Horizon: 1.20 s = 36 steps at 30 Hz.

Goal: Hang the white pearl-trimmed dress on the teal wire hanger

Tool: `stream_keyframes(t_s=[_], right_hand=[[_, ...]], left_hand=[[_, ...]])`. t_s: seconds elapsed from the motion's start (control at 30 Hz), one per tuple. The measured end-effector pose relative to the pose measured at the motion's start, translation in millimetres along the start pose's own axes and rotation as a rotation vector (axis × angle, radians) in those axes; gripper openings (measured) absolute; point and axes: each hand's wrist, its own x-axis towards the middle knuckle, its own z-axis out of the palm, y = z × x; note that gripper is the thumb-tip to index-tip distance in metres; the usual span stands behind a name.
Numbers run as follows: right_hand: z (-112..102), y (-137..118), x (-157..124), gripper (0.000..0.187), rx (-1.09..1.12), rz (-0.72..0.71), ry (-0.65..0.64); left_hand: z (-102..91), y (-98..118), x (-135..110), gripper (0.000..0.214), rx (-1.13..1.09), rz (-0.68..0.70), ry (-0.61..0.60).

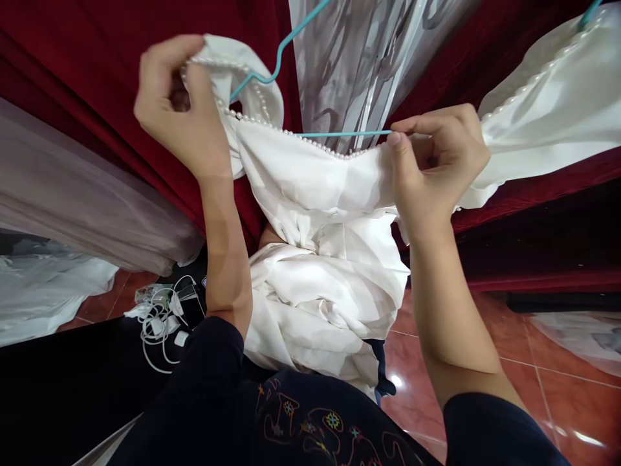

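A white satin dress with pearl trim along its neckline spreads between my hands, its lower part bunched over my lap. My left hand pinches the pearl-edged sleeve at the upper left. Over on the right, the fingers of my right hand are closed on the thin bar of a turquoise hanger, close to the neckline. The hanger's bent upper wire rises past the left sleeve and leaves the view at the top. The other puffed sleeve extends to the far right, near a second bit of turquoise wire.
Dark red curtains and sheer white fabric hang in front. White cables and chargers lie on a black surface at the left. Reddish floor tiles show at the right.
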Motion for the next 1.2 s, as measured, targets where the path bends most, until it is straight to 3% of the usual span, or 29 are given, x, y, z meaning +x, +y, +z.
stream_keyframes(t_s=[0.07,0.17,0.27,0.33,0.43,0.57,0.63,0.73,0.93,1.0,1.1,1.2], right_hand=[[0,1,0,0.025,0.010,-0.018,0.013],[2,4,-3,0.031,-0.029,0.007,0.055],[3,12,-4,0.033,-0.026,0.001,0.045],[4,17,-3,0.031,-0.006,-0.009,0.038],[4,18,-1,0.027,0.004,-0.013,0.035],[-1,7,2,0.020,0.018,0.002,0.033],[-4,0,3,0.015,0.012,0.024,0.014],[-8,-4,7,0.012,-0.026,0.019,-0.019],[-9,-1,14,0.016,-0.022,0.019,-0.096],[-13,3,18,0.018,-0.013,-0.056,-0.011],[-28,14,31,0.034,-0.075,-0.220,0.238],[-50,31,53,0.043,-0.228,-0.292,0.259]], left_hand=[[-5.2,-17,3,0.044,0.066,-0.096,-0.021],[0.3,-31,-24,0.051,0.125,-0.254,-0.249],[6.0,-12,-75,0.038,0.063,-0.355,-0.611],[4.7,16,-105,0.032,0.016,-0.337,-0.664],[-1.0,60,-123,0.045,-0.041,-0.210,-0.573],[-3.1,89,-98,0.050,0.047,-0.098,-0.389],[-0.2,86,-80,0.046,0.063,-0.062,-0.389],[7.0,71,-66,0.040,0.010,-0.036,-0.535],[15.5,51,-76,0.055,-0.131,-0.019,-0.608],[15.7,53,-78,0.060,-0.126,-0.012,-0.628],[13.5,58,-75,0.061,-0.126,0.020,-0.600],[5.1,63,-68,0.051,-0.134,0.024,-0.610]])
